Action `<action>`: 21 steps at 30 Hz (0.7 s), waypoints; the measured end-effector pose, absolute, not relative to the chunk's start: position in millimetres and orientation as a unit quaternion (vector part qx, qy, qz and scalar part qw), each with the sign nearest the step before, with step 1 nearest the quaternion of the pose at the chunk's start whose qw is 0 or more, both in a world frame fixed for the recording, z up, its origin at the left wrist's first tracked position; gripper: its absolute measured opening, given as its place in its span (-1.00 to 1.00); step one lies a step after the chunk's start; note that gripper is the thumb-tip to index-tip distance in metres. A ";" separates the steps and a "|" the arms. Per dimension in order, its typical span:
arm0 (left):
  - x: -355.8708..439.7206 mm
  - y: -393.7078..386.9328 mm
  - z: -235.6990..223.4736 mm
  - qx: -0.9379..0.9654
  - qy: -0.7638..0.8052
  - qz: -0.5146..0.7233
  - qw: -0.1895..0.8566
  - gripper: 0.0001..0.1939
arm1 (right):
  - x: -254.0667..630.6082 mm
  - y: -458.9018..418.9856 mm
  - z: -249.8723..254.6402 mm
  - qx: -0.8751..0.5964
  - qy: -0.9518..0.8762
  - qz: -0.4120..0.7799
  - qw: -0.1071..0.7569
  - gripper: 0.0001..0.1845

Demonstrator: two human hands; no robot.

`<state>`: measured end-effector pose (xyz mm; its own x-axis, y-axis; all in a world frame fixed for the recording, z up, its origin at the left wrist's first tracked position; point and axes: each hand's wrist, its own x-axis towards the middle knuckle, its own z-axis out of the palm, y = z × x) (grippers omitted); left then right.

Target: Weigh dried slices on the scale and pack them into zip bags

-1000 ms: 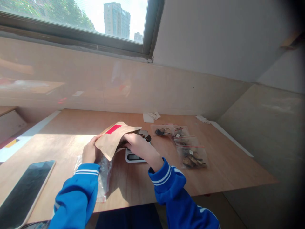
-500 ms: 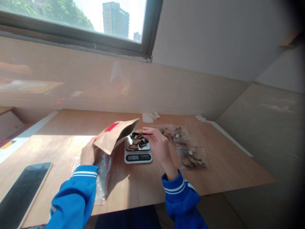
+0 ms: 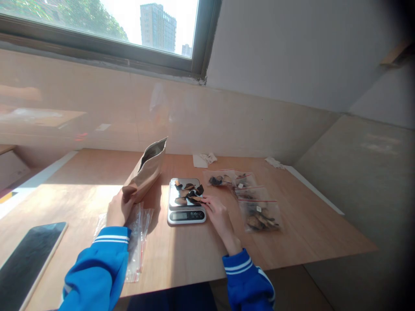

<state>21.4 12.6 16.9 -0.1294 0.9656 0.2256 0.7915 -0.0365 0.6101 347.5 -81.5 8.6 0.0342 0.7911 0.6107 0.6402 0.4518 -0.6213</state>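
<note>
My left hand point(image 3: 119, 208) grips the lower end of a brown paper bag point(image 3: 149, 172), which is tilted with its mouth open toward the upper right. On the table, a small digital kitchen scale point(image 3: 187, 216) carries several curled, dried brown slices point(image 3: 183, 194) with dark edges on its metal plate. At the plate's right edge, the fingertips of my right hand point(image 3: 218, 212) pinch one such slice point(image 3: 196, 199) lying against the others. The display is too faint to read. Clear plastic bags point(image 3: 138, 242) lie beneath my left wrist.
Right of the scale, several zip bags point(image 3: 261, 216) hold similar dried pieces. A phone or tablet point(image 3: 29, 263) lies at the left. Toward the wall are a white paper point(image 3: 200, 161) and a crumpled tissue point(image 3: 275, 162). The table's front edge point(image 3: 181, 285) runs close to me.
My left hand has swung the paper bag away from the scale and tipped its mouth upward. My right hand has come down to the plate's right edge. More slices show on the scale.
</note>
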 end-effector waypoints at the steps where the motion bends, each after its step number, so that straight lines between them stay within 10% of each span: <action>1: 21.3 12.7 16.9 0.646 0.679 0.321 0.139 -0.56 | 346.3 -79.9 7.4 -0.517 -0.694 0.075 0.495 -0.78; 21: 25.4 10.2 22.3 0.635 0.680 0.332 0.154 -0.51 | 360.5 -65.3 6.4 -0.604 -0.662 -0.014 0.443 -0.40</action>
<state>25.4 10.2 22.3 -0.1447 0.9664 0.2126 0.7611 -0.0285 0.6480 360.5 -65.3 6.4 0.1220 0.7874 0.6043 0.8127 0.2703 -0.5162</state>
